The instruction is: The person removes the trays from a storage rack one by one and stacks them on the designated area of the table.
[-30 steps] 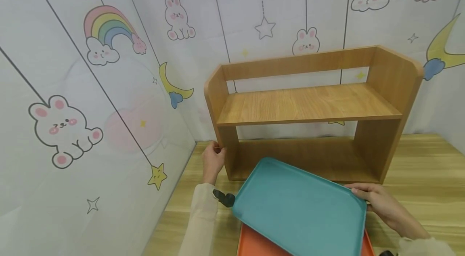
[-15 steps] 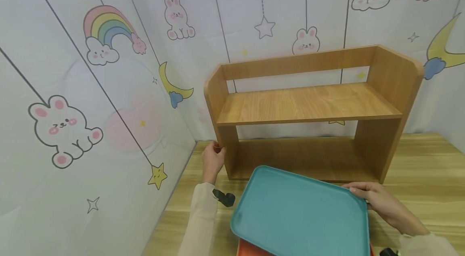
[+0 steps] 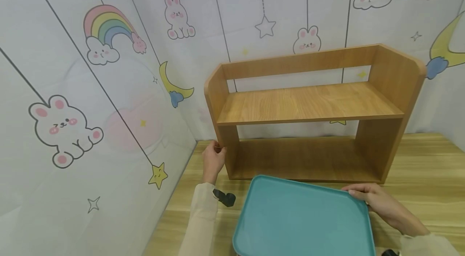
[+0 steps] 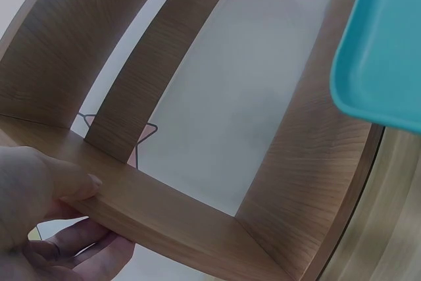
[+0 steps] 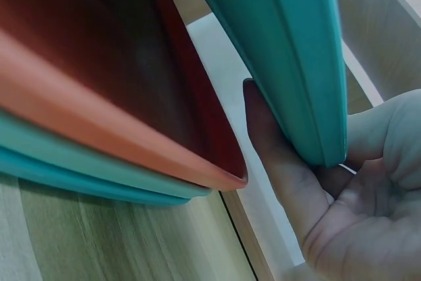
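A two-tier wooden desktop shelf (image 3: 308, 104) stands on the table. My left hand (image 3: 213, 161) grips the front edge of its left side panel (image 4: 177, 225), thumb on one face and fingers on the other. My right hand (image 3: 379, 203) pinches a teal tray (image 3: 303, 219) at its far right corner, in front of the shelf. In the right wrist view the thumb and fingers sit on either side of the tray's rim. That tray is raised above an orange tray (image 5: 125, 116), which lies on a light green tray (image 5: 99, 159) and another teal one (image 5: 85, 185).
The wood-grain table (image 3: 425, 171) extends to both sides of the shelf. A white wall (image 3: 120, 86) printed with rabbits and rainbows runs along the left and behind. Black wrist straps (image 3: 224, 198) show at the cuffs.
The teal tray has turned straighter and its far edge has come down towards me, so the orange tray below is hidden in the head view. My left hand stays on the panel.
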### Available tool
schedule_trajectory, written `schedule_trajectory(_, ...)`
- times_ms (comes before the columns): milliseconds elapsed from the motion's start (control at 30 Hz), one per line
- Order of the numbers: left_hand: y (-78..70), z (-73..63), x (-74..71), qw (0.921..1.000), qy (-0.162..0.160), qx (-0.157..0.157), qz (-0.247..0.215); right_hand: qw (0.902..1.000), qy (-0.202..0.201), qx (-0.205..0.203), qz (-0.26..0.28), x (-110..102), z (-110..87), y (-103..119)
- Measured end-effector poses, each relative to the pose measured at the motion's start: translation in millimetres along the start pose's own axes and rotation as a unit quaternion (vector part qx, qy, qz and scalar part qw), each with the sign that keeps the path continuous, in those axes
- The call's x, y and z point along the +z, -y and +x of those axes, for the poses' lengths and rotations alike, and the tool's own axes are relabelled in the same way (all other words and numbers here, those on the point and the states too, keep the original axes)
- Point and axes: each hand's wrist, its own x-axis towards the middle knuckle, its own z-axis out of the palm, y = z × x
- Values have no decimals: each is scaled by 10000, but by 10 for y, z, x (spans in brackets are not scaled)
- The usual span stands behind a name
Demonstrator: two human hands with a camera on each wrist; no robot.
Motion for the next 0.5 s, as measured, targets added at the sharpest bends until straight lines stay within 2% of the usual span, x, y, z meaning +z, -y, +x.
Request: schedule_trajectory(500,4,-3,1,9999,-108,19,17,9993,369,-109,5,-11,22,-1)
